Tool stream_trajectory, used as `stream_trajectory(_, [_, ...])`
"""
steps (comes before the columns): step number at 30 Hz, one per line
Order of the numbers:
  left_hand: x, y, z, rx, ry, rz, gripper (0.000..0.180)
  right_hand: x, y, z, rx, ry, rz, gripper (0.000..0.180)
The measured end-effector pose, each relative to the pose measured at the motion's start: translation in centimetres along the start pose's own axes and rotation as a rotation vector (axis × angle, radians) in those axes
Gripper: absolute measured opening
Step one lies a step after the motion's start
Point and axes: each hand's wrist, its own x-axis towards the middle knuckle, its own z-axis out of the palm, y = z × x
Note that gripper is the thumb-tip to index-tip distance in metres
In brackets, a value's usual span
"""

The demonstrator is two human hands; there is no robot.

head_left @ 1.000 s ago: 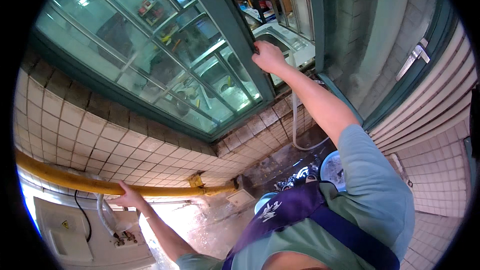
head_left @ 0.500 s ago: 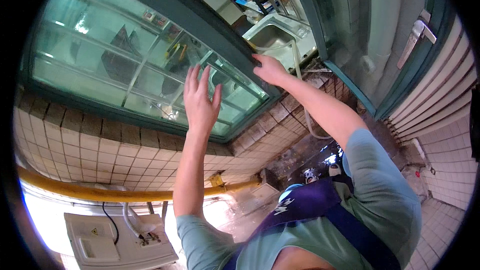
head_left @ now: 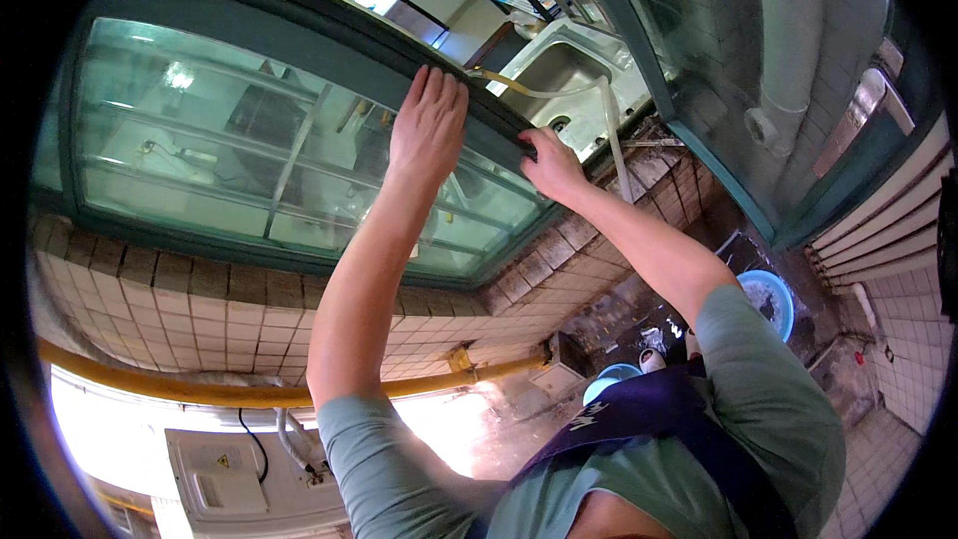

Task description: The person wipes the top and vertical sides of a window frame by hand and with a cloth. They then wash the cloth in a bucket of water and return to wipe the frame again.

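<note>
A: What filled most of the view?

B: The window [head_left: 279,170], a wide glass pane in a dark green frame [head_left: 299,35], set in a tiled wall [head_left: 180,309]. Everything else sat around it.

A: And below the window?

B: A yellow pipe [head_left: 200,391] ran along the wall under the window, and lower again was a white box unit [head_left: 249,469] with cables.

A: To the right of the window?

B: A steel sink [head_left: 559,65] just past the frame's right end, with a pale hose [head_left: 609,130] hanging over its edge. Further right and down from the window lay a blue basin [head_left: 768,299] on the dark wet floor.

A: The hands?

B: The left hand [head_left: 429,125] lay flat on the glass at the window's upper right, fingers straight and close together, tips touching the frame. The right hand [head_left: 549,165] was just beside it, at the frame's right end, fingers curled onto the frame's edge; how far they wrapped round it I couldn't tell, since the frame hid the tips.

A: Did either hand hold anything loose?

B: No, both were on the window only.
</note>
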Motion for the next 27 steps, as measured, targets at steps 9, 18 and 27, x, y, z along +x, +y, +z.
stream_trajectory(9, [1.7,-0.2,1.2,-0.085,-0.031,0.072,0.025,-2.5,2.3,-0.3,0.001,-0.038,0.035,0.035])
stream_trajectory(18, [5.0,0.9,2.4,-0.066,-0.266,0.002,0.031,-6.8,5.3,-1.6,-0.049,-0.139,0.15,0.031])
stream_trajectory(27, [5.8,1.4,3.7,-0.013,-0.133,-0.031,0.015,-10.0,8.3,-5.3,-0.079,-0.028,0.223,0.026])
